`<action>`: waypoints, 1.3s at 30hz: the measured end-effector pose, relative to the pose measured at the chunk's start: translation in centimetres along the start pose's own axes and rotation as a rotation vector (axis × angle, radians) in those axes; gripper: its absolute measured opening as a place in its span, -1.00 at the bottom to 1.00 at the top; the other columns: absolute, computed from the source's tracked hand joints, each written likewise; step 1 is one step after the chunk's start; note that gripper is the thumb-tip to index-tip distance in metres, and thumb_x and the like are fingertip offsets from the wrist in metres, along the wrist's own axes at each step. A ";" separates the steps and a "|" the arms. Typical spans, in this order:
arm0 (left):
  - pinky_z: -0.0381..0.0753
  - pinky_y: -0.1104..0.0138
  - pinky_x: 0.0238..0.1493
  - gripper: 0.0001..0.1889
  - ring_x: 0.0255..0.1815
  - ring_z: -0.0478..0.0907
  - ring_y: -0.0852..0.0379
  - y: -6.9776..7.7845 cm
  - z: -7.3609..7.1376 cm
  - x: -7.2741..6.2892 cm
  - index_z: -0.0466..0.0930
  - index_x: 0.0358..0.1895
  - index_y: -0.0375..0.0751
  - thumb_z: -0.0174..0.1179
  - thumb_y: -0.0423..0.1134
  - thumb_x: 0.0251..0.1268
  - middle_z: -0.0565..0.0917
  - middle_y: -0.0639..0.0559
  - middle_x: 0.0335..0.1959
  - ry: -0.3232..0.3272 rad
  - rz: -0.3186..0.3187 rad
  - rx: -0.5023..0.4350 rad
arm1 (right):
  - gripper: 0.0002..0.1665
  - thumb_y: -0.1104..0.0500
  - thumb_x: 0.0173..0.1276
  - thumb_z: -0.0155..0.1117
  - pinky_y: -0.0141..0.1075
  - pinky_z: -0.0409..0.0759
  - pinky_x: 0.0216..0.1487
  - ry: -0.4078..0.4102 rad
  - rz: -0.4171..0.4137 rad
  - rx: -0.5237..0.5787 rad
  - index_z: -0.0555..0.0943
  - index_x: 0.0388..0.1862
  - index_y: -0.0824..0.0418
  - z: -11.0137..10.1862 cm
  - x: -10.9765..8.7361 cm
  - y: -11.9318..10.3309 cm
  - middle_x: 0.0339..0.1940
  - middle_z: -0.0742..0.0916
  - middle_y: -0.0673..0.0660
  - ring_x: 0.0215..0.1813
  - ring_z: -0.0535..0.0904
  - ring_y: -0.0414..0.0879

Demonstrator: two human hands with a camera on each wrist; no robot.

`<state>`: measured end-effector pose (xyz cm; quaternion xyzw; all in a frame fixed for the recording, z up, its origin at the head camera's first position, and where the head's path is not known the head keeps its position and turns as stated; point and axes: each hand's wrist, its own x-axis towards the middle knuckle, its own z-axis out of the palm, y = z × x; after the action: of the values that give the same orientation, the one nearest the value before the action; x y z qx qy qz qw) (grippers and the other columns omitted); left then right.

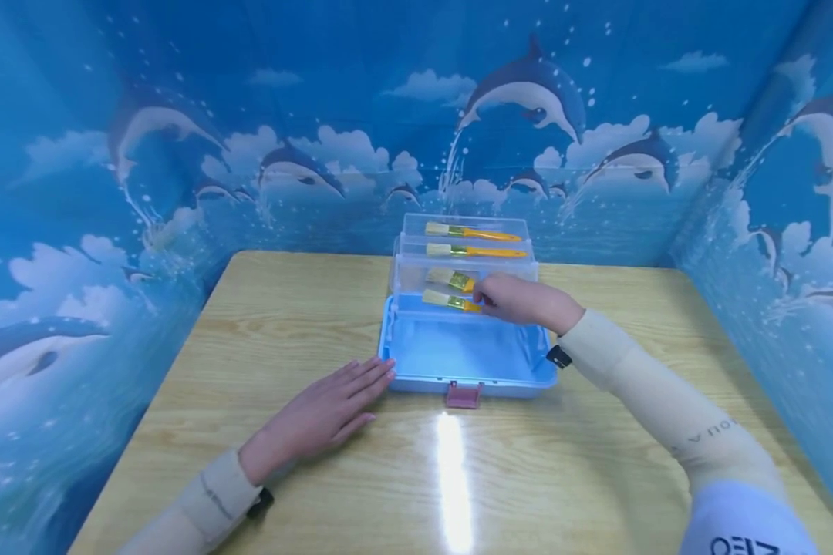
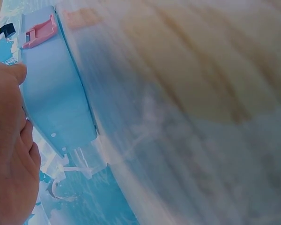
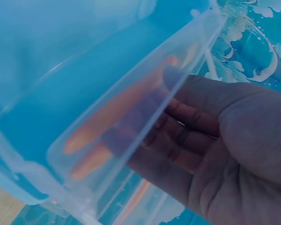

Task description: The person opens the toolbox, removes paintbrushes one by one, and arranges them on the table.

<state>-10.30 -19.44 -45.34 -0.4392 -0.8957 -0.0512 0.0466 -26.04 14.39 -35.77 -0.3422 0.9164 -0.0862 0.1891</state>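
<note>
A light blue plastic box (image 1: 461, 354) stands lidded-back on the table, its clear stepped trays (image 1: 416, 270) raised behind the base. Paintbrushes with orange handles lie on the trays, among them an upper paintbrush (image 1: 475, 251) and a lower paintbrush (image 1: 451, 299). My right hand (image 1: 521, 299) reaches into the lowest tray and pinches a paintbrush by its orange handle (image 3: 117, 115); the tray wall partly veils the fingers. Flat with straight fingers, my left hand (image 1: 326, 412) lies on the table, fingertips touching the box's front left corner.
Beneath everything is a wood-grain table (image 1: 284, 308). A pink latch (image 1: 463, 395) hangs at the box's front. Dolphin-printed sheeting (image 1: 319, 92) closes off the back and sides. A bright light streak (image 1: 453, 478) reflects in front of the box.
</note>
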 end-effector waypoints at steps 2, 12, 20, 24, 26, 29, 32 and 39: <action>0.04 0.12 0.66 -0.32 0.68 -0.05 0.03 0.0 0.0 0.0 -0.05 0.65 -0.14 -0.07 -0.01 0.64 -0.05 0.02 0.70 -0.007 -0.003 0.002 | -0.78 0.29 0.48 0.26 -0.20 0.67 -0.13 0.007 0.006 0.003 0.67 0.04 0.33 0.0 0.1 0.1 -0.20 0.73 0.13 -0.26 0.56 -0.10; 0.03 0.12 0.66 -0.31 0.69 -0.06 0.04 0.0 0.0 0.1 -0.06 0.66 -0.11 -0.07 0.00 0.64 -0.07 0.04 0.70 -0.024 -0.011 0.003 | -0.67 0.34 0.38 0.37 -0.11 0.72 0.02 0.032 -0.025 -0.002 0.67 0.10 0.36 0.1 0.5 0.4 -0.12 0.75 0.18 -0.09 0.65 -0.02; 0.08 0.09 0.65 -0.29 0.68 -0.02 0.03 -0.1 0.2 0.1 -0.05 0.65 -0.11 0.01 -0.02 0.61 -0.03 0.04 0.69 -0.001 -0.008 -0.009 | -0.90 0.35 0.38 0.35 -0.19 0.73 -0.12 0.068 -0.072 -0.032 0.75 -0.20 0.21 0.4 0.7 0.8 -0.24 0.76 0.08 -0.22 0.64 -0.11; 0.07 0.10 0.65 -0.31 0.68 -0.03 0.04 0.0 0.2 0.1 -0.04 0.65 -0.10 -0.04 0.00 0.63 -0.03 0.05 0.70 -0.003 -0.011 -0.011 | -0.92 0.33 0.42 0.33 -0.19 0.71 -0.15 0.079 -0.071 -0.055 0.73 -0.17 0.22 0.7 0.5 0.9 -0.21 0.75 0.10 -0.22 0.63 -0.10; 0.05 0.12 0.66 -0.31 0.68 -0.05 0.06 0.0 0.2 0.1 -0.06 0.66 -0.08 -0.07 0.01 0.64 -0.05 0.07 0.70 -0.013 -0.018 -0.009 | -0.90 0.32 0.44 0.32 -0.19 0.72 -0.13 0.086 -0.062 -0.067 0.71 -0.12 0.24 0.8 0.3 0.9 -0.18 0.75 0.12 -0.19 0.64 -0.08; 0.04 0.13 0.66 -0.32 0.69 -0.08 0.09 0.1 0.1 0.1 -0.08 0.66 -0.05 -0.09 0.02 0.65 -0.08 0.10 0.70 -0.030 -0.029 -0.004 | -0.85 0.32 0.47 0.27 -0.17 0.74 -0.07 0.096 -0.049 -0.073 0.68 -0.03 0.25 0.9 0.2 0.8 -0.13 0.75 0.13 -0.14 0.67 -0.07; 0.06 0.13 0.66 -0.32 0.68 -0.06 0.08 0.2 0.1 0.1 -0.07 0.66 -0.06 -0.07 0.02 0.64 -0.07 0.09 0.70 -0.031 -0.027 0.001 | -0.81 0.31 0.51 0.21 -0.14 0.75 0.00 0.103 -0.043 -0.054 0.64 0.04 0.26 0.9 0.1 0.8 -0.10 0.76 0.15 -0.07 0.69 -0.03; 0.00 0.15 0.67 -0.30 0.69 -0.07 0.08 0.3 0.1 0.1 -0.07 0.66 -0.08 -0.02 -0.02 0.63 -0.07 0.09 0.70 -0.022 -0.027 0.001 | -0.78 0.29 0.55 0.18 -0.10 0.74 0.11 0.142 -0.066 -0.024 0.61 0.10 0.26 1.2 0.0 0.8 0.00 0.77 0.18 0.06 0.71 0.04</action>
<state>-10.14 -19.15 -45.44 -0.4274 -0.9021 -0.0465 0.0365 -26.03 14.98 -37.06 -0.3672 0.9168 -0.1055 0.1164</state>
